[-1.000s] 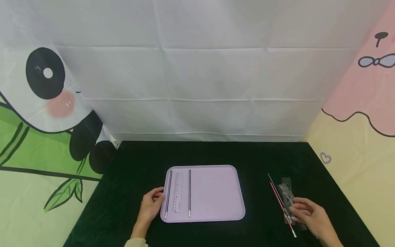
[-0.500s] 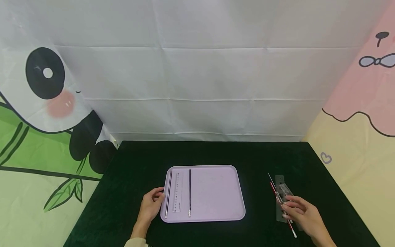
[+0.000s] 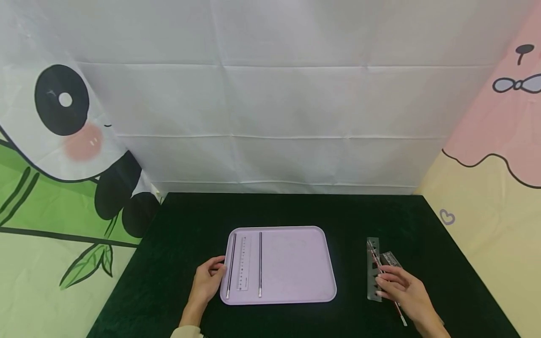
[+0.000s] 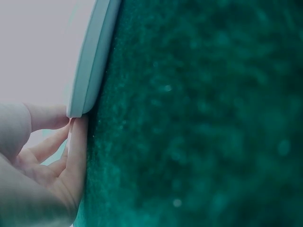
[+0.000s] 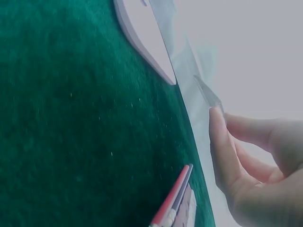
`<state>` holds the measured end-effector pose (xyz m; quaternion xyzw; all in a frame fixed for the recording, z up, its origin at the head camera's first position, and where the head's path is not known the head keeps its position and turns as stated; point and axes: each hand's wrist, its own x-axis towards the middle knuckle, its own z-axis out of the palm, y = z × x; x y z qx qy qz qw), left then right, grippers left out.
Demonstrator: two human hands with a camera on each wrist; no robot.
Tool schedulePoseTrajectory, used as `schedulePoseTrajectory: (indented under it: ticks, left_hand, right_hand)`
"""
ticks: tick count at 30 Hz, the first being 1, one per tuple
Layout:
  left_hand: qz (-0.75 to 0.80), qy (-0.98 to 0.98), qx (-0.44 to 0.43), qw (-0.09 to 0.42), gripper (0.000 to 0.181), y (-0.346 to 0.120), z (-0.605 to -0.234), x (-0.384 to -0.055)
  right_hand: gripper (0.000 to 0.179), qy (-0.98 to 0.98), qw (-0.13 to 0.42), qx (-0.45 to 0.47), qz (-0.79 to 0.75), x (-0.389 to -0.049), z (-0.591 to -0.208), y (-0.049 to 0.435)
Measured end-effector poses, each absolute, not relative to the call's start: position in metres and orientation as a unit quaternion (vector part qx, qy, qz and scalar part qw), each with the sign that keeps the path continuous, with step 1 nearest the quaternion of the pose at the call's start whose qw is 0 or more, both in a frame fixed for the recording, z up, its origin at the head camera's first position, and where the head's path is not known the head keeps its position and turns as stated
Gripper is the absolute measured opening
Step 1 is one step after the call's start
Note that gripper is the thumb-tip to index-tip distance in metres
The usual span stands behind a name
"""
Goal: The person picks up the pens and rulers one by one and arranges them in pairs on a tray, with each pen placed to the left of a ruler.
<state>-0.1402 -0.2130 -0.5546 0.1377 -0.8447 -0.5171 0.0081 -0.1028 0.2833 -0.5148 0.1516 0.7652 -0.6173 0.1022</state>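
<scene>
My left hand pinches the left rim of a lilac tray; in the left wrist view the thumb lies on the rim with fingers below. In the tray lie a clear ruler and two dark, thin pencils, one left of it and one right of it. My right hand holds another clear ruler between thumb and fingers, raised off the table in the right wrist view. Beneath it lie a red pencil, a darker one and a further clear ruler, partly hidden.
A dark green cloth covers the table, with its far edge against a white curtain. Printed cartoon drapes hang at the left and right.
My right hand has moved left, drawing the clear ruler away from the other ruler and across above the pencils. The left hand and tray stay where they were.
</scene>
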Motion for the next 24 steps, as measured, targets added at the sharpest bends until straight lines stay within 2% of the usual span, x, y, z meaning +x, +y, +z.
schedulePoseTrajectory:
  ticks: [24]
  left_hand:
    - [-0.517, -0.845, 0.139, 0.009, 0.035, -0.213, -0.555, -0.140]
  right_hand:
    - [0.055, 0.736, 0.079, 0.147, -0.656, -0.112, -0.519, 0.245]
